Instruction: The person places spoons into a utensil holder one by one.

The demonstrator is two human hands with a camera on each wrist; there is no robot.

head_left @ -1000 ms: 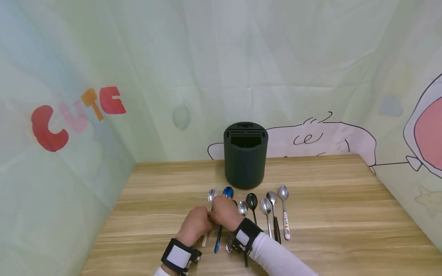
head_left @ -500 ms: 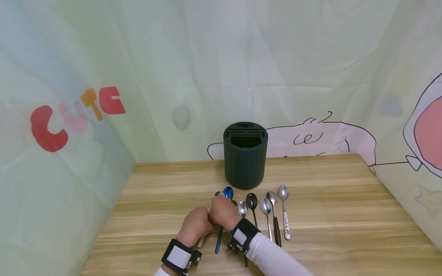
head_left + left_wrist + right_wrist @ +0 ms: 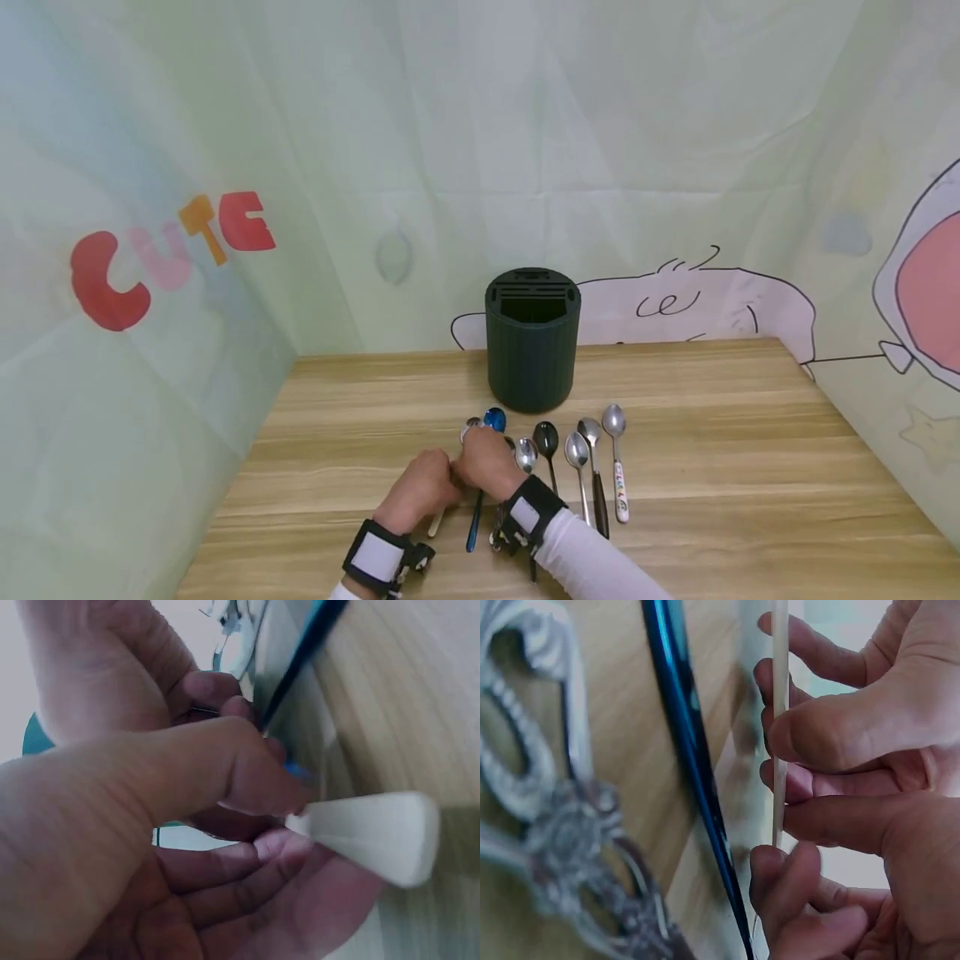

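Fingers of the bare left hand (image 3: 422,487) and right hand (image 3: 487,460) pinch a slim cream-handled metal spoon (image 3: 375,834), leftmost beside assorted metal spoons (image 3: 577,450) on the wood-grained desk (image 3: 712,467); those seem laid out (roughly abreast), this one unreleased.

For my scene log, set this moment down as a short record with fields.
left hand: pinches the pale-handled spoon near its handle end
right hand: holds the same spoon nearer its bowl
blue spoon: partly hidden by the right hand
rightmost spoon: white handle, colored pattern
container: dark, ribbed, upright, beyond both hands
table: wood-grain top
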